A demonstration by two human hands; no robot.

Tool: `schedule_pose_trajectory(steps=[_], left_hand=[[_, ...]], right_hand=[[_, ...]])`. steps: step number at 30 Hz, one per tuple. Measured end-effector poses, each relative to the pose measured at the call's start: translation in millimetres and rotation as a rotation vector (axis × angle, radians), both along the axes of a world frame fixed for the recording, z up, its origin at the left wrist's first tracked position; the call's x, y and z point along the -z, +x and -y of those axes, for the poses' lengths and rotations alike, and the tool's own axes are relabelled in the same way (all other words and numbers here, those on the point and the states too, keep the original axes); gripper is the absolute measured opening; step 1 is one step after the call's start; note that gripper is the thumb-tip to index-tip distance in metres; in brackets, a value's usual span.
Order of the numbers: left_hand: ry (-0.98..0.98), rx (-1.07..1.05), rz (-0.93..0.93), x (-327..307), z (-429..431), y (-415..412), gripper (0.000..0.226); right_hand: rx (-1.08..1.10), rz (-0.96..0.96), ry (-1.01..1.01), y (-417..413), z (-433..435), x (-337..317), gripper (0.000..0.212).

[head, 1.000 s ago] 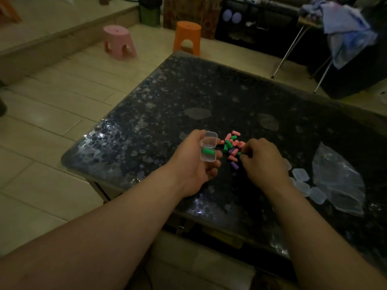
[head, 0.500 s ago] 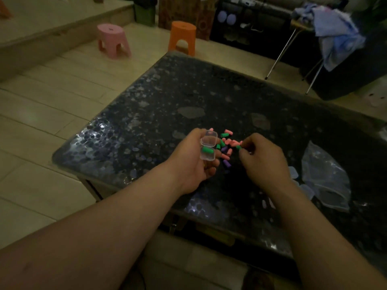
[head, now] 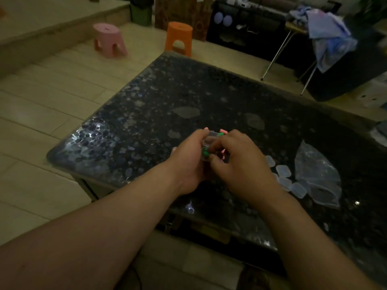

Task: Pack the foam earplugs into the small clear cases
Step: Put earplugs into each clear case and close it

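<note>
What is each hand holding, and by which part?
Left hand grips the open case by its left edge. Right hand is at its green earplug; hold cannot be told.

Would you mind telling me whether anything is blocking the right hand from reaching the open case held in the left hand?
Nothing visible does. The left hand holds the clear case with its lid swung open, a green earplug inside, and the right hand is right at its opening. Whether it pinches another earplug is hidden.

1 wide-angle view, worn on the head, looks forward and down from above the near edge of the tabletop (head: 188,91), close over the left hand (head: 188,162) and right hand (head: 240,164). The far corner and floor (head: 52,91) fill the top.
</note>
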State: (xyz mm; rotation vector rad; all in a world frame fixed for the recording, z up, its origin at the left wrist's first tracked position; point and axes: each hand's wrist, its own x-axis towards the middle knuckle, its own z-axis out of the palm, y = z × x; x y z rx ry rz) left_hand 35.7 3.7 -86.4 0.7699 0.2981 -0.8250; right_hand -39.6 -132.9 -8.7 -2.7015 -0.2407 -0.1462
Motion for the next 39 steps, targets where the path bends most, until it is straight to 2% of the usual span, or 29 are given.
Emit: schedule_pose_trajectory(steps=[3, 7, 9, 11, 13, 15, 27, 28, 30, 31, 34, 39], left_hand=[[-0.021, 0.009, -0.001, 3.9, 0.5, 2.2, 0.100], [0.054, -0.028, 0.073, -7.5, -1.3, -4.3, 0.069], [0.091, -0.017, 0.129, -11.0, -1.0, -6.7, 0.060], [0.124, -0.018, 0.155, -16.4, -1.3, -9.8, 0.058], [0.119, -0.012, 0.157, -21.1, -1.5, -12.5, 0.058], [0.088, -0.005, 0.166, -25.7, -3.0, -14.9, 0.060], [0.048, 0.078, 0.233, -36.3, -7.5, -17.4, 0.034], [0.047, 0.072, 0.233, -38.0, -8.0, -18.1, 0.037], [0.056, 0.044, 0.210, -36.7, -8.0, -17.0, 0.063], [0.071, 0.038, 0.211, -35.4, -7.3, -15.9, 0.064], [0.167, 0.015, 0.253, -36.2, -5.4, -16.4, 0.046], [0.223, 0.001, 0.262, -40.7, -4.5, -18.3, 0.053]], right_hand=[[0.002, 0.016, -0.007, 0.5, 2.8, 1.0, 0.011], [0.015, 0.056, 0.060, 2.1, 7.8, 2.6, 0.013], [0.047, 0.106, 0.103, 2.9, 12.5, 2.4, 0.019], [0.074, 0.094, 0.135, 3.3, 18.4, 1.9, 0.041], [0.057, 0.024, 0.109, 2.7, 21.4, 1.7, 0.077], [0.023, -0.012, 0.053, 1.5, 19.4, 2.9, 0.091], [-0.070, 0.242, -0.033, -5.3, 9.5, 14.7, 0.030], [-0.078, 0.259, -0.051, -5.1, 9.0, 14.7, 0.027], [-0.080, 0.281, -0.071, -5.0, 8.3, 14.9, 0.022], [-0.077, 0.285, -0.077, -5.3, 7.7, 14.8, 0.021], [-0.069, 0.305, -0.088, -5.8, 7.4, 15.6, 0.018], [-0.053, 0.292, -0.107, -5.1, 7.1, 17.1, 0.015]])
